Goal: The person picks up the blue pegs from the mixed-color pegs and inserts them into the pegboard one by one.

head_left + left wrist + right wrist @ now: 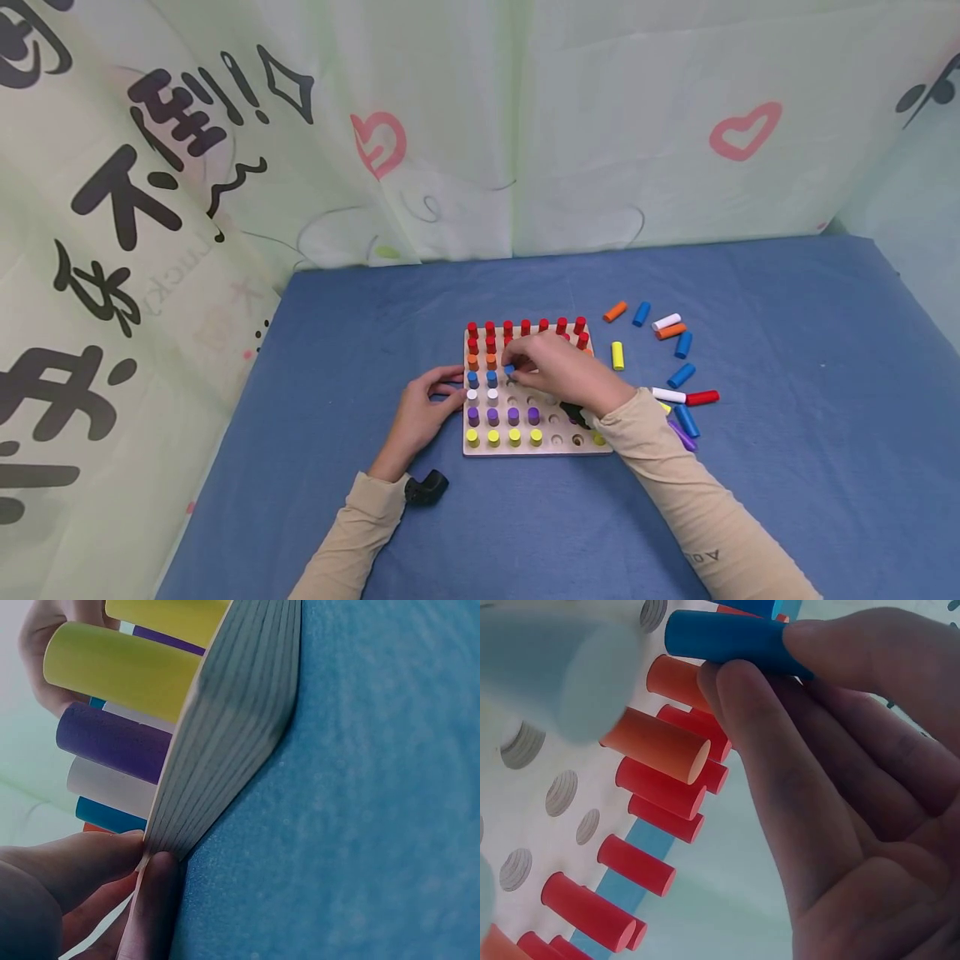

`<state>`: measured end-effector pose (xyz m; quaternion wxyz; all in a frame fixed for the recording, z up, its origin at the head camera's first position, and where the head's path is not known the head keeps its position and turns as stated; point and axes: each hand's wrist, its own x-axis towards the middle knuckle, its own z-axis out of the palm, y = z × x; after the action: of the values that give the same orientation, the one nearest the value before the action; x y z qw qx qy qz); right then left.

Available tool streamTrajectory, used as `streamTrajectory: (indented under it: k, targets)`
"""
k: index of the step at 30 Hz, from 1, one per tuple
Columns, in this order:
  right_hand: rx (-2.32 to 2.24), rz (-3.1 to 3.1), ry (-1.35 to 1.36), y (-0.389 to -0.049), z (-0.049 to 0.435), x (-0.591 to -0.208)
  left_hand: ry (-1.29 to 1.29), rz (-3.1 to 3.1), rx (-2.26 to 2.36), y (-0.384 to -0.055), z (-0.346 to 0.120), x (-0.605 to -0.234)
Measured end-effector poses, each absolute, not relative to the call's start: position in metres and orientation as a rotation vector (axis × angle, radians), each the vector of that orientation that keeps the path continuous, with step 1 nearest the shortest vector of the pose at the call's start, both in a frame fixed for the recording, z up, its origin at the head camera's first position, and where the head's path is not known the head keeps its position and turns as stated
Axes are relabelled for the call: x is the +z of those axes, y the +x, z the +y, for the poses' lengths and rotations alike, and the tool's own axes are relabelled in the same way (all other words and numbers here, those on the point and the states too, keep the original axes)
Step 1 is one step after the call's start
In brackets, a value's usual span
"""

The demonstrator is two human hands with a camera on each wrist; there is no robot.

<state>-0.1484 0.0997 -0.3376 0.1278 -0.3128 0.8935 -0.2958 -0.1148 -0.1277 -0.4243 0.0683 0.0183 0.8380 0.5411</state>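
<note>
A light wooden pegboard (517, 448) carries rows of coloured pegs: red at the far side, then orange, blue, white, purple and yellow. At its left edge is my left hand (422, 414), whose thumb (97, 859) and a finger (156, 900) pinch the board's edge in the left wrist view. My right hand (562, 371) reaches over the board and holds a blue peg (727, 636) between thumb and fingertips. In the head view that peg is over the blue row, just right of two standing blue pegs. Part of the board is hidden beneath the right hand.
Loose pegs lie right of the board, among them a yellow peg (617, 356), a red peg (702, 398) and a blue peg (681, 376). The right sleeve (667, 475) covers some. A blue cloth (337, 333) covers the table; a printed curtain (450, 125) hangs behind.
</note>
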Motion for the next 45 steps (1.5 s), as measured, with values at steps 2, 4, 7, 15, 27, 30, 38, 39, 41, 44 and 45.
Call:
streamTrajectory:
  k: [2, 4, 7, 15, 27, 30, 38, 39, 41, 44, 45]
  targets:
    - [-0.851, 2.597, -0.915, -0.1488, 0.0991, -0.3376, 0.053, 2.522, 1.631, -0.1148, -0.1277, -0.4241]
    - [-0.843, 2.593, -0.919, -0.1492, 0.0985, -0.3375, 0.047, 2.521, 1.626, -0.1145, -0.1274, -0.4233]
    - [-0.827, 2.598, -0.926, -0.1496, 0.0974, -0.3369, 0.043, 2.52, 1.625, -0.1142, -0.1271, -0.4226]
    - [-0.772, 2.619, -0.931, -0.1506, 0.0942, -0.3388, 0.043, 2.512, 1.644, -0.1138, -0.1269, -0.4225]
    - [-0.743, 2.598, -0.901, -0.1506, 0.0925, -0.3396, 0.042, 2.518, 1.633, -0.1136, -0.1265, -0.4222]
    - [-0.734, 2.598, -0.899, -0.1505, 0.0929, -0.3401, 0.042, 2.522, 1.628, -0.1134, -0.1263, -0.422]
    - [-0.659, 2.621, -0.855, -0.1517, 0.0933, -0.3414, 0.048, 2.528, 1.624, -0.1133, -0.1263, -0.423]
    - [-0.656, 2.623, -0.849, -0.1516, 0.0933, -0.3412, 0.05, 2.53, 1.623, -0.1134, -0.1262, -0.4231]
    - [-0.655, 2.625, -0.846, -0.1517, 0.0934, -0.3413, 0.051, 2.532, 1.622, -0.1135, -0.1262, -0.4232]
    - [-0.65, 2.62, -0.846, -0.1516, 0.0932, -0.3405, 0.052, 2.527, 1.63, -0.1137, -0.1268, -0.4241]
    - [-0.647, 2.618, -0.841, -0.1514, 0.093, -0.3401, 0.051, 2.526, 1.632, -0.1137, -0.1269, -0.4242]
